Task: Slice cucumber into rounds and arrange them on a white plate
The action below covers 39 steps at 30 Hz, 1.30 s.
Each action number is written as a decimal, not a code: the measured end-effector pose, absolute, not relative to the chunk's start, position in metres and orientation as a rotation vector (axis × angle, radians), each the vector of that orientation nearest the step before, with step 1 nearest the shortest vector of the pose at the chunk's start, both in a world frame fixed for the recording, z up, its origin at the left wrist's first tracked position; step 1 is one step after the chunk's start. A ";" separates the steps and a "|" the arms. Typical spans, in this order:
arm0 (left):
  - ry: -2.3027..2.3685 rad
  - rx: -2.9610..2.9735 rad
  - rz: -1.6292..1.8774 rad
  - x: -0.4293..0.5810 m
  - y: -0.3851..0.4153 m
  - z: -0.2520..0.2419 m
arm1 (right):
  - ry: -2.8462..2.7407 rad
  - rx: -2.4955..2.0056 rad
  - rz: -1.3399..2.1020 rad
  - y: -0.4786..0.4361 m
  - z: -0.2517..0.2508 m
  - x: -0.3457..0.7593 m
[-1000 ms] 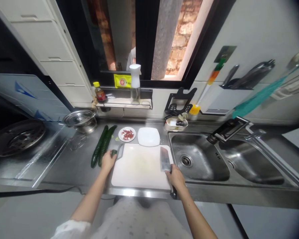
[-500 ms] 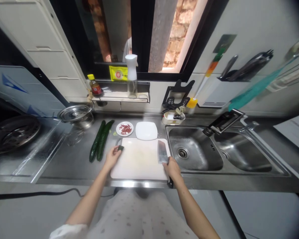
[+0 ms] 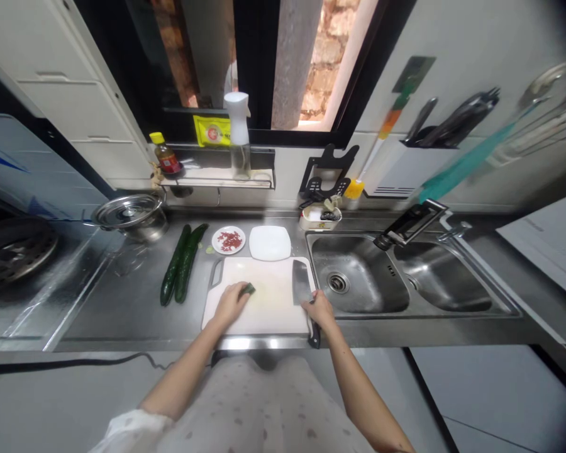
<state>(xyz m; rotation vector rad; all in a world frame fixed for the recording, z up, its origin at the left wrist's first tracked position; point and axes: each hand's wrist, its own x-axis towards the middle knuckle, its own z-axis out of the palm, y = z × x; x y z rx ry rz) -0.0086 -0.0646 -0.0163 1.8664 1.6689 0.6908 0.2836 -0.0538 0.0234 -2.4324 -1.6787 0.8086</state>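
Observation:
Over the left part of the white cutting board (image 3: 268,314), my left hand (image 3: 231,304) is closed on a small dark green cucumber piece (image 3: 249,288). My right hand (image 3: 319,309) grips a cleaver (image 3: 302,282) near the board's right edge. The blade lies flat over the board and points away from me; the black handle's end shows below the hand. Two whole cucumbers (image 3: 183,267) lie side by side on the counter, left of the board. Behind the board are a square white plate (image 3: 270,243) and a small round plate (image 3: 221,247) with chopped red bits.
A double sink (image 3: 363,277) with a faucet adjoins the board's right side. At the left stand a lidded steel pot (image 3: 146,221) and a dark pan (image 3: 16,251). A wall shelf (image 3: 217,181) holds a sauce bottle (image 3: 168,157) and a spray bottle (image 3: 238,132).
My left hand has moved right, from the board's left edge to further over the board, carrying the cucumber piece. My right hand still holds the cleaver at the right edge. The view has shifted slightly.

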 end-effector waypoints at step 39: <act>1.531 2.250 1.071 -0.007 -0.066 -0.057 | -2.542 -2.015 0.620 -0.079 0.063 0.182</act>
